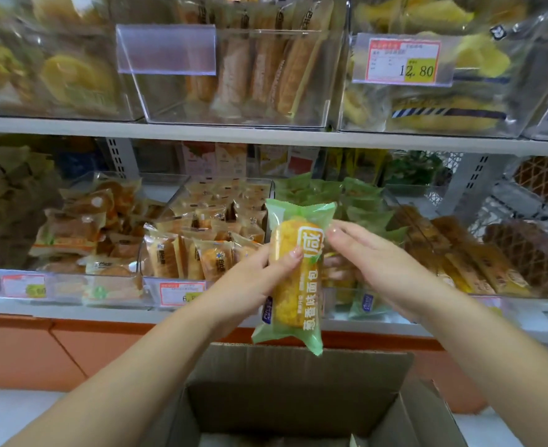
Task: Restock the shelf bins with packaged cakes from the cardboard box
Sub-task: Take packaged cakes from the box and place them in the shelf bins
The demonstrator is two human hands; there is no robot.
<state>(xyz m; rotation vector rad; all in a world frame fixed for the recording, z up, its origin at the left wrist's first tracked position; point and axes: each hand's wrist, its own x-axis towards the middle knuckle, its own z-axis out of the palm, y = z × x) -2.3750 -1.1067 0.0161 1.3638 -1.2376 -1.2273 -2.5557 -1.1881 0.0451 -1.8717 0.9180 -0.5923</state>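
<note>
Left hand (253, 285) grips a packaged cake (298, 301) around its middle, thumb across the front and fingers curled behind, and holds it upright. The right hand (379, 266) is just beside it with relaxed, nearly straight fingers, the fingertips at the packet's upper right edge and clamped on nothing. The cake is in the air, above the open cardboard box (298, 382) and in front of the lower shelf (72, 309).

The shelving is white with grey slotted uprights, and an orange base panel (72, 346) runs below it. Clear plastic bins stand side by side on both levels. On the lower level a bin of small tan-wrapped cakes (208, 243) stands just left of the held packet, and a bin of green packets (363, 204) is behind it. On the upper shelf (266, 133) a middle bin (250, 75) holds long, upright wrapped rolls.

The held wrapper is green and clear over a yellow cake. It carries a large white "咸" and a vertical line reading "葱香味面包"; a small blue logo at the lower left is too small to read. A red-bordered price tag (404, 61) at the upper right shows 12.80 on yellow. A lower tag (182, 293) begins with 6, and the rest is hidden by the arm. An unfilled clear label holder (166, 48) hangs on the middle bin.
</note>
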